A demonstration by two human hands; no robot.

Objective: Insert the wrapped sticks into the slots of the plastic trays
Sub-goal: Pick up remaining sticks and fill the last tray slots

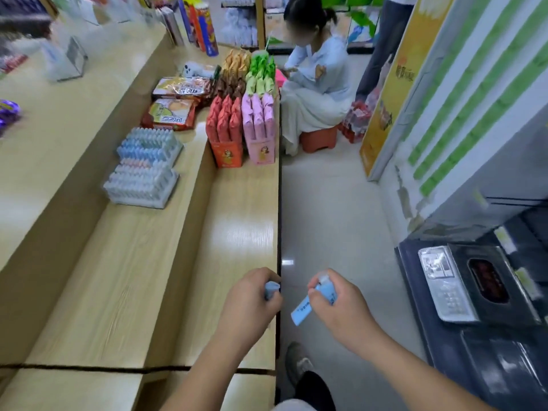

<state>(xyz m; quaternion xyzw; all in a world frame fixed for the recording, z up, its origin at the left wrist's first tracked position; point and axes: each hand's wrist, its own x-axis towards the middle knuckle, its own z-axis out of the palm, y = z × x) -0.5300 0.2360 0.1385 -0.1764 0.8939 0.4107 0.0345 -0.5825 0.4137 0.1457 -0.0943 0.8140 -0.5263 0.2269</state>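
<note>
We find two clear plastic trays (145, 170) set one behind the other on the middle step of a tiered wooden table (243, 232), and their slots appear filled or nearly filled with pale blue and pinkish wrapped sticks; blur prevents us from counting any empty slots. We judge the loading well advanced but not closed out, since both hands hold further stock well apart from the trays, at the near edge of the table. The left hand (252, 301) has its fingers curled tight around a light blue wrapped stick (272, 289), of which only the end shows. The right hand (341, 304) has its fingers closed around at least one light blue wrapped stick (305, 310), its printed end jutting down and left over the floor; whether it holds more than one we cannot tell. What remains, in our judgement, is to carry these to the trays and seat them. The table surface is pale glossy wood grain, with bare stretches near the hands. Farther along stand boxed snack packets in orange, pink, green and brown (243, 120) and flat biscuit packs (175, 105). The floor (332, 209) is light tile. A seated person (314, 93) occupies a low orange stool (318, 140) in the aisle, and a dark counter with a keypad device (447, 286) lies to the right.
</note>
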